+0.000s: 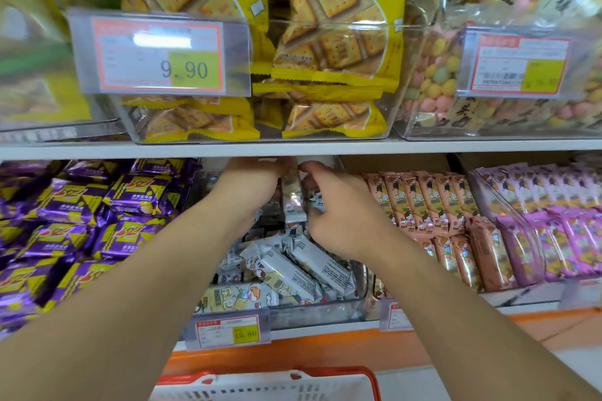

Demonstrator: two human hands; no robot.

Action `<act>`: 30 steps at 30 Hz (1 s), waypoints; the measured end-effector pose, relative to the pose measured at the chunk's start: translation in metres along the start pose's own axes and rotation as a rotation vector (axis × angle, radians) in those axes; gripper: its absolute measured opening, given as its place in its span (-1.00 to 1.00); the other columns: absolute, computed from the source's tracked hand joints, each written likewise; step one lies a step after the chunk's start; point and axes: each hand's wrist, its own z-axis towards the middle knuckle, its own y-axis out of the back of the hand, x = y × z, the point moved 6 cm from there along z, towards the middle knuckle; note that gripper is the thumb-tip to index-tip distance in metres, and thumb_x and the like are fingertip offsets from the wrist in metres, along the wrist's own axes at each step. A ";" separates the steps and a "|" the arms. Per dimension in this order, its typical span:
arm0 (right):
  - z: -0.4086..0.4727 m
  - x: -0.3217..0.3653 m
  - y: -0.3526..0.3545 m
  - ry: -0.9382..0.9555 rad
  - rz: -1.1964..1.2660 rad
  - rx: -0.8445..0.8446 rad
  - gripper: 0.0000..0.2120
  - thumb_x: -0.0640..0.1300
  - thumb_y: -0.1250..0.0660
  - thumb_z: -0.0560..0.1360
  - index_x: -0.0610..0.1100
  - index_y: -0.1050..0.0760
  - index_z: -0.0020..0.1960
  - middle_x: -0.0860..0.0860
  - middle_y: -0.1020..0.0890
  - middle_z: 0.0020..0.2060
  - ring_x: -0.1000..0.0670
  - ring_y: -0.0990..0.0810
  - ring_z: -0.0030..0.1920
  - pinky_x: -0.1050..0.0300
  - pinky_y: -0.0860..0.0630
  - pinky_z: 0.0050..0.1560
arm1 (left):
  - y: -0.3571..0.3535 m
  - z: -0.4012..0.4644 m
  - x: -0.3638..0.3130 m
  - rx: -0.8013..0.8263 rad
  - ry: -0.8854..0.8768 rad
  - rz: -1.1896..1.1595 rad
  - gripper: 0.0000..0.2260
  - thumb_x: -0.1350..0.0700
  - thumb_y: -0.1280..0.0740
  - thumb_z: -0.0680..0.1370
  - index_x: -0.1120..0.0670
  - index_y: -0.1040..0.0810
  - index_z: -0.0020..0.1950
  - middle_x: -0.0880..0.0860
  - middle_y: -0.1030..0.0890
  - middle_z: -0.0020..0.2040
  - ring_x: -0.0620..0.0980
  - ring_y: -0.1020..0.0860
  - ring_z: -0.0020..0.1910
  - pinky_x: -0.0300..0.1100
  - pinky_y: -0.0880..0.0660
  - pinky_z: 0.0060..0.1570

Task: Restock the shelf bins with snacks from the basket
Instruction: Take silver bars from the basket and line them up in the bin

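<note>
Snack packet (pixel 293 198) — upright between both hands (pixel 250 185).

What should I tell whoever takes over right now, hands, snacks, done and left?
Left hand: deep in the middle bin on the lower shelf, fingers hidden; it appears to steady an upright white snack pack.
Right hand: in the same bin, fingers curled on white packs beside that one.
Done: the bin already holds many white packs, loosely piled at the front.
Left: stand these packs in place, then fetch more from the basket below; its contents are out of view.
</note>
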 end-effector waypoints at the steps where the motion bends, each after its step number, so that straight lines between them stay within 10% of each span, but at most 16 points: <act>1: 0.001 0.002 0.003 0.022 -0.106 0.003 -0.41 -0.21 -0.34 0.37 0.02 -0.41 0.38 -0.07 -0.61 0.16 -0.20 -0.53 0.20 -0.06 -0.50 0.25 | -0.002 0.004 -0.004 0.000 0.000 0.198 -0.87 0.10 -0.30 0.67 0.04 -0.57 -0.07 0.10 -0.63 -0.11 0.15 -0.61 -0.05 -0.08 -0.58 -0.04; 3: 0.008 0.006 0.004 0.088 -0.339 0.044 -0.41 -0.22 -0.34 0.34 -0.05 -0.49 0.38 -0.05 -0.58 0.25 -0.15 -0.45 0.35 -0.08 -0.34 0.40 | -0.008 0.008 -0.012 -0.004 0.002 0.701 -0.74 0.02 -0.16 0.74 0.05 -0.55 -0.05 0.06 -0.59 -0.08 0.05 -0.51 -0.11 -0.31 -0.41 -0.14; 7: 0.012 -0.004 -0.010 0.085 -0.513 0.201 -0.56 -0.06 -0.37 0.36 0.03 -0.61 0.24 0.07 -0.56 0.32 -0.08 -0.26 0.53 -0.24 0.00 0.58 | -0.026 0.023 -0.022 -0.083 -0.155 0.906 -0.69 0.08 -0.09 0.74 0.07 -0.41 0.47 0.14 -0.46 0.46 0.16 -0.42 0.41 -0.05 -0.33 0.35; 15: 0.000 -0.006 -0.003 0.036 -0.490 0.136 -0.52 -0.06 -0.38 0.41 -0.02 -0.56 0.33 0.04 -0.54 0.35 -0.10 -0.16 0.59 -0.25 0.18 0.61 | -0.049 0.041 0.016 -0.080 0.062 1.041 -0.59 -0.19 -0.18 0.67 0.07 -0.65 0.19 0.14 -0.59 0.25 0.21 -0.41 0.38 0.05 -0.27 0.31; 23: -0.006 0.007 0.009 -0.067 -0.217 0.338 -0.69 0.09 -0.25 0.38 -0.04 -0.61 -0.01 -0.03 -0.67 -0.05 -0.14 -0.61 0.04 -0.07 -0.61 0.08 | -0.033 0.024 -0.001 0.030 -0.041 1.130 -0.68 0.06 -0.22 0.62 0.04 -0.54 0.36 0.16 -0.50 0.41 0.23 -0.39 0.41 0.05 -0.34 0.34; 30: -0.016 0.019 0.001 -0.049 -0.223 0.526 -0.65 0.12 -0.53 0.48 -0.11 -0.59 0.08 -0.09 -0.67 -0.12 -0.13 -0.66 -0.13 -0.03 -0.62 -0.13 | 0.004 -0.005 -0.005 -0.030 -0.046 0.616 -0.73 0.21 -0.25 0.60 0.09 -0.64 0.23 0.13 -0.66 0.19 0.18 -0.61 0.17 -0.06 -0.57 0.13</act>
